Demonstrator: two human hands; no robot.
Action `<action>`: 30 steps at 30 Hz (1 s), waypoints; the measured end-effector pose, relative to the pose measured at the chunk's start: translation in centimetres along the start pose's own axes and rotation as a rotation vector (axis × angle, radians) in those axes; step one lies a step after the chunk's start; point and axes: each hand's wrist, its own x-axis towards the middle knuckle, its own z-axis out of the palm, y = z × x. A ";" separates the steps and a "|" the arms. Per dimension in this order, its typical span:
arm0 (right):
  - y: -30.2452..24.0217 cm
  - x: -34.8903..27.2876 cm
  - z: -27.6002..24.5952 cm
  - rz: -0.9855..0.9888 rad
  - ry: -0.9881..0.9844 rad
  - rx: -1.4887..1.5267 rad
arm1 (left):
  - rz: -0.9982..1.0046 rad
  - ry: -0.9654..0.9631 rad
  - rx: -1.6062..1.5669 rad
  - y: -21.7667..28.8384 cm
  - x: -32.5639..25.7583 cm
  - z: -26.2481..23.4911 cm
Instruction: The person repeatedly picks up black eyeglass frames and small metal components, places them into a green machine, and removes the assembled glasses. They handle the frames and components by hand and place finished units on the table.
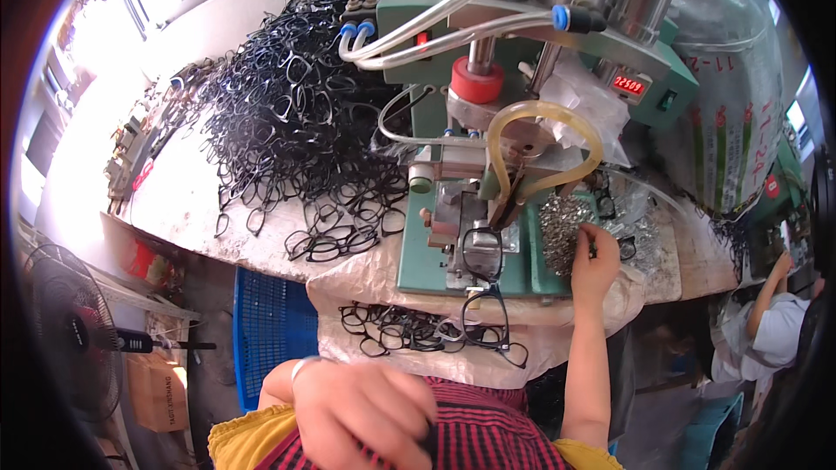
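Green press machine (522, 78) sits on a worn pale bench (174, 200); glossy black eyeglass frames (296, 122) heap left of it. Right hand (595, 263) pinches into shiny metal parts (562, 231) at its base; left hand (366, 413) curls loosely, empty, below it.

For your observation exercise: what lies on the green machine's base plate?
A black eyeglass frame lies on the green base plate. The right hand reaches into shiny metal parts beside it, covering some.
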 end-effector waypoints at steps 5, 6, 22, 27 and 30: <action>-1.2 -0.3 -0.3 0.122 -0.037 0.129 | -0.666 1.234 0.810 -2.4 -4.3 -6.5; -1.7 0.0 -0.1 0.108 -0.050 0.155 | -0.793 1.057 0.989 -4.3 -7.2 -8.9; -6.0 -0.4 -3.3 0.222 -0.131 0.444 | -0.792 0.870 1.124 -6.5 -13.6 -9.8; -9.9 1.5 1.8 0.245 -0.162 0.600 | -0.802 1.208 0.710 -8.4 -15.2 -8.6; -11.0 0.9 2.6 0.265 -0.121 0.676 | -0.759 1.315 0.616 -7.9 -14.8 -7.1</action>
